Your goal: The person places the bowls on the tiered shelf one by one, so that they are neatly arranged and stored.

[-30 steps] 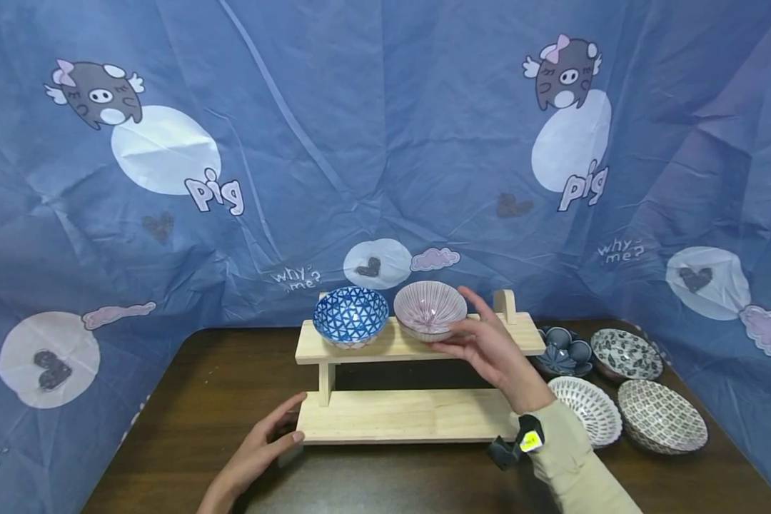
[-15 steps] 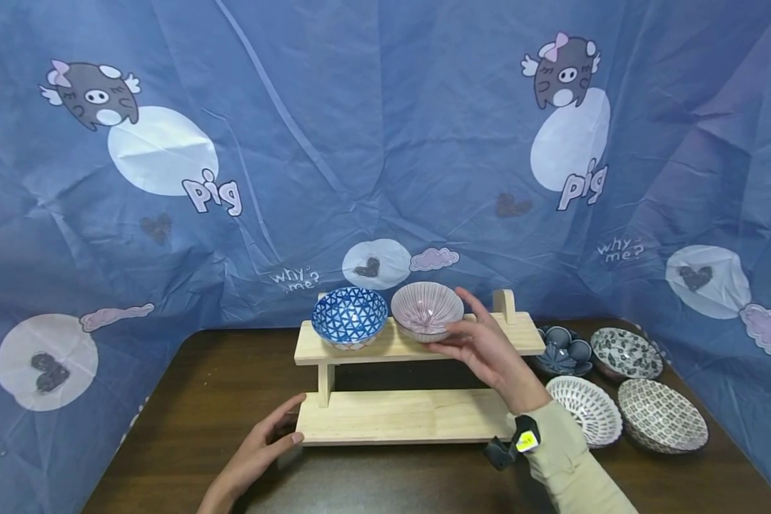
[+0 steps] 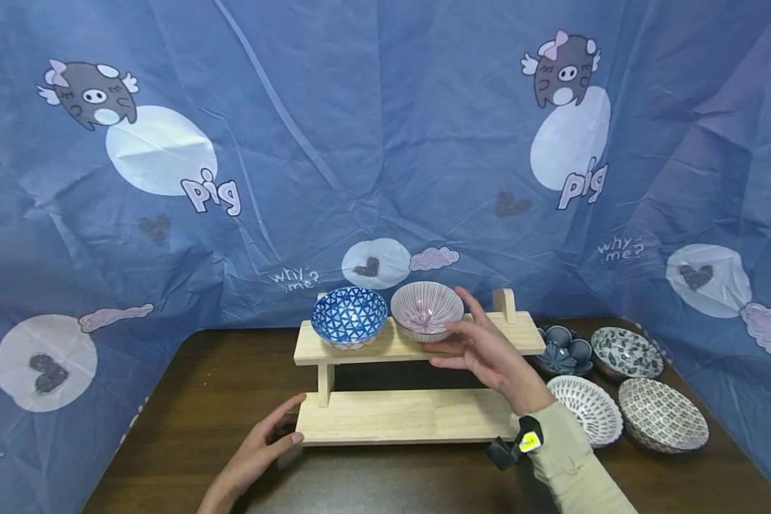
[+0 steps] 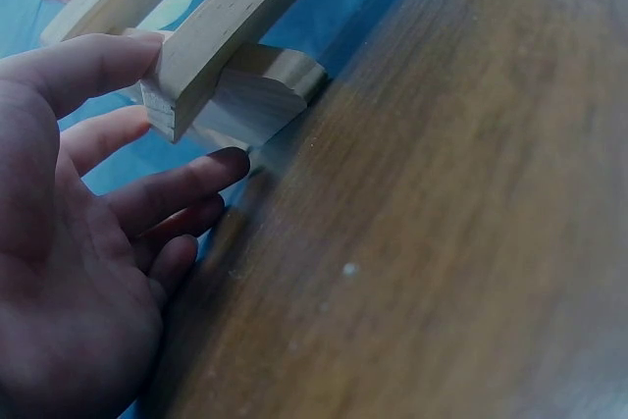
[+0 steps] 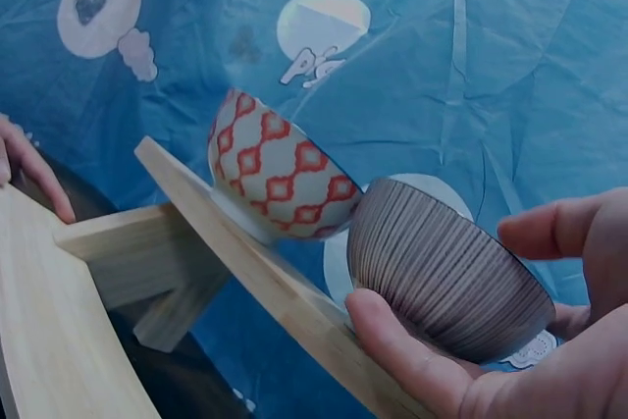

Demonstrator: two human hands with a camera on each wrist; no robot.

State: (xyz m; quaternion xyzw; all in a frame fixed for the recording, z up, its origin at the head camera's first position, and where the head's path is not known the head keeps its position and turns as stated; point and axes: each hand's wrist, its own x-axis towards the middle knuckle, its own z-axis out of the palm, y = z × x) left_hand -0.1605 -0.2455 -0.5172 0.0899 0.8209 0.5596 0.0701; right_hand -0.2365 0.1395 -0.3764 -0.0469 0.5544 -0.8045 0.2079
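In the head view, a purple-and-white striped bowl point(image 3: 427, 308) is on the upper board of a two-tier wooden shelf point(image 3: 407, 417). My right hand point(image 3: 488, 353) holds its right side, fingers at the rim and lower wall; the right wrist view shows its striped outside point(image 5: 442, 272). Just left of it stands a bowl point(image 3: 349, 315), blue triangles inside and red pattern outside point(image 5: 280, 169). At the lower board's left end, my left hand point(image 3: 260, 450) touches the corners with thumb and index finger extended. The left wrist view shows its other fingers loosely bent beside the wood.
Right of the shelf, several dishes stand on the dark wooden table point(image 3: 186, 400): a dark blue piece with small round cups point(image 3: 562, 350), a leaf-patterned bowl point(image 3: 626, 355), a white dashed bowl point(image 3: 587, 410) and a checked bowl point(image 3: 662, 415). A blue printed cloth point(image 3: 385, 143) hangs behind.
The striped bowl has shifted slightly left towards the blue bowl. The lower fingers of my right hand have spread a little apart. My left hand has stayed at the shelf's end.
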